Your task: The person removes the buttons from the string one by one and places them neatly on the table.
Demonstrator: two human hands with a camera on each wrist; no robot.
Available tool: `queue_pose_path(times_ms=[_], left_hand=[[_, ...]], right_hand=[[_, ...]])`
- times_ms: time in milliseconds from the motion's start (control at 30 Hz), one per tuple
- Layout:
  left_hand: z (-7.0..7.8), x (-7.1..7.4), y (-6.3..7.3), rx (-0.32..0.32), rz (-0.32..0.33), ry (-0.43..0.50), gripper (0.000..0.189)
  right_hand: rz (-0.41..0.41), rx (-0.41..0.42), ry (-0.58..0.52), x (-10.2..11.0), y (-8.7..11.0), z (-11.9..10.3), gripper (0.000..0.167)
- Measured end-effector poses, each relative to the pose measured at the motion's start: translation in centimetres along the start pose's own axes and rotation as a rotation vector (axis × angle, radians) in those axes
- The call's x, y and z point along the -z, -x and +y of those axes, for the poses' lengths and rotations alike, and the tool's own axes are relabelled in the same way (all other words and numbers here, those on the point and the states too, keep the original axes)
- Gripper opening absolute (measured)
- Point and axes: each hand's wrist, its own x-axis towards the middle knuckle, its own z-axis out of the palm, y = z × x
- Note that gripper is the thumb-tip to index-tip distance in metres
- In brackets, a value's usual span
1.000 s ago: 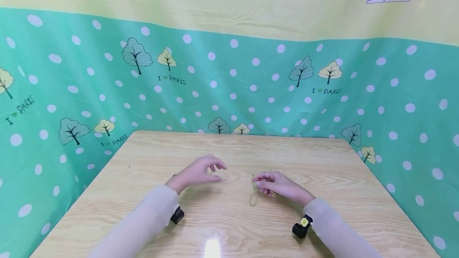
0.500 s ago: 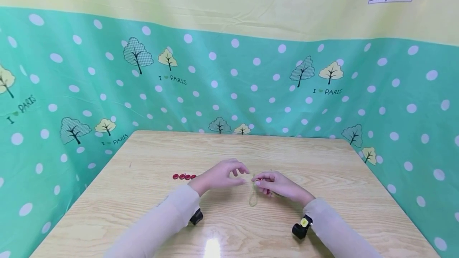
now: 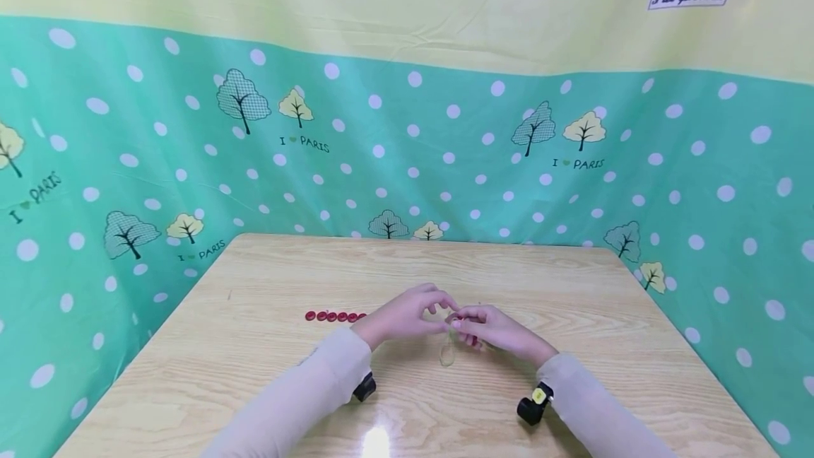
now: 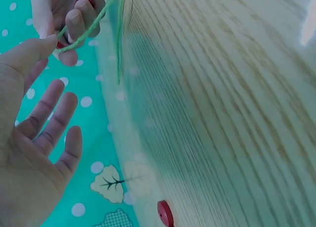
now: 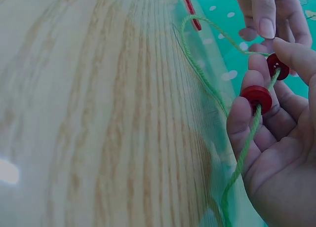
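My right hand [image 3: 499, 331] pinches a red button [image 5: 277, 66] between thumb and fingers. A green string [image 5: 242, 160] runs through it and through a second red button [image 5: 256, 98] lying against the fingers of that hand. The string leaves the pinched button's far side and loops down over the table. My left hand [image 3: 410, 315] is right beside the right fingertips, thumb tip close to the pinched button and string. In the head view a gap shows between its thumb and index finger; its other fingers are spread in the left wrist view.
A row of several red buttons [image 3: 332, 316] lies on the wooden table [image 3: 286, 267], partly behind the left wrist. A polka-dot curtain [image 3: 413, 126] stands along the table's far edge and sides. Each wrist wears a small black camera [image 3: 533, 410].
My left hand has moved right, away from over the button row, to the right hand's fingertips. The button row has come into view. The right hand has stayed in place.
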Motion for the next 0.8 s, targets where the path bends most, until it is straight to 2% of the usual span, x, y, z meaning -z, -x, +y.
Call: queue_pose_path(times_ms=[167,400,800], left_hand=[[0.07,-0.34,-0.32,-0.02,0.001,0.003,0.031],[0.17,-0.45,-0.4,0.005,-0.007,0.0,0.031],[0.04,-0.63,-0.6,-0.003,0.007,-0.022,0.027]], right_hand=[[-0.003,-0.004,-0.009,-0.06,0.02,-0.11,0.035],[-0.001,-0.004,-0.007,-0.13,-0.02,-0.18,0.034],[-0.005,0.009,-0.006,-0.44,-0.15,-0.19,0.03]])
